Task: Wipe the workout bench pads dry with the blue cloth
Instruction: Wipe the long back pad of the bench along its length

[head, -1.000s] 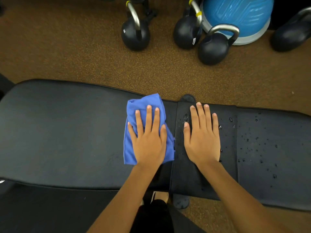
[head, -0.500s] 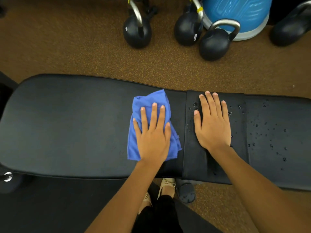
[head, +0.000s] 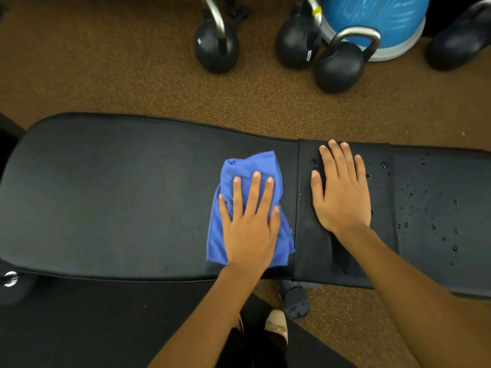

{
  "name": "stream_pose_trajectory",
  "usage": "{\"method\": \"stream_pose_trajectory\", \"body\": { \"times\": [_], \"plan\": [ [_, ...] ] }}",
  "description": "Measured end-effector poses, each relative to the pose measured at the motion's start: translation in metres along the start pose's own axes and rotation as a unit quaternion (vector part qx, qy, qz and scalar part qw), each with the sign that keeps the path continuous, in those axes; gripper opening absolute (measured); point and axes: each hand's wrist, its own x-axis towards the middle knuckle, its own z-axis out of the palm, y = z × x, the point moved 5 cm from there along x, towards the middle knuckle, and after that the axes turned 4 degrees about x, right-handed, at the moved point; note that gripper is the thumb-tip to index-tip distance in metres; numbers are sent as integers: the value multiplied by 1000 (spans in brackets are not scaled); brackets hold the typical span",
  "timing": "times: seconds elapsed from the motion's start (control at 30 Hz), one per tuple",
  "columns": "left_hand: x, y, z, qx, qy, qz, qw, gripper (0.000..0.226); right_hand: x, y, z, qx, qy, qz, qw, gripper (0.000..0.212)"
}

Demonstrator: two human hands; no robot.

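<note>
Bare forearms (head: 210,317), black trousers (head: 255,343), pale beige shoe (head: 277,324).

This is a gym. A long black padded workout bench surface (head: 106,195) stretches left to right over a brown speckled rubber floor (head: 106,75). On the far side stand round black kettlebells with steel handles (head: 338,69), and behind them, far right, a blue ribbed balance dome on a white base (head: 372,14).
</note>
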Motion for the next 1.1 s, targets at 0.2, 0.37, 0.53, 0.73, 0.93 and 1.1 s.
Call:
{"method": "stream_pose_trajectory", "body": {
  "times": [0.2, 0.37, 0.53, 0.73, 0.93, 1.1],
  "plan": [
    [-33, 27, 1, -3, -24, 78, 997, 51, 1, 0, 0, 10, 10, -4, 1000, 56],
    [-65, -7, -2, 4, -8, 91, 996, 50, 0, 1, 0, 11, 7, -4, 1000, 55],
    [-32, 11, -1, -28, 1, -76, 997, 51, 0, 0, -1, 15, 8, -8, 1000, 56],
    [-68, 35, -1, -21, -13, 6, 1000, 49, 1, 0, -1, 19, 14, -20, 1000, 54],
    [-68, 6, -1, -20, 44, -79, 996, 47, -3, -1, -2, 26, 14, -38, 999, 51],
    [-47, 34, 5, -18, 48, -138, 989, 49, -15, 1, -3, 32, 4, -47, 998, 54]
  ]
}}
